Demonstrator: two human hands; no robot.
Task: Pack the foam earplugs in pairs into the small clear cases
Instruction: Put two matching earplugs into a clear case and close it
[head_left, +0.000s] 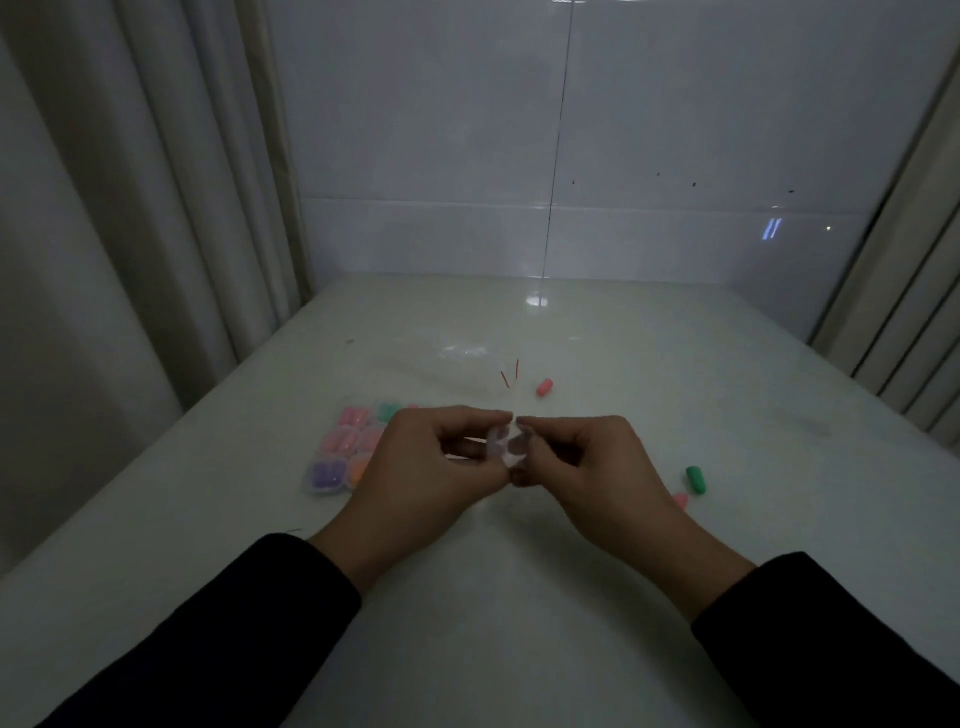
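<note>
Just right of the filled cases (340, 452), the left hand (431, 467) and right hand (587, 467) pinch one clear case (503, 446) between their fingers above the surface (519, 623), where it could slip or pop open unevenly, since loose earplugs (696, 480) lie apart.

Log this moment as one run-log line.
left hand: holds clear case | right hand: holds same case | loose: green earplug, pink earplug | filled cases left

head-worn view, facing forward and down, close over table (519, 649)
</note>
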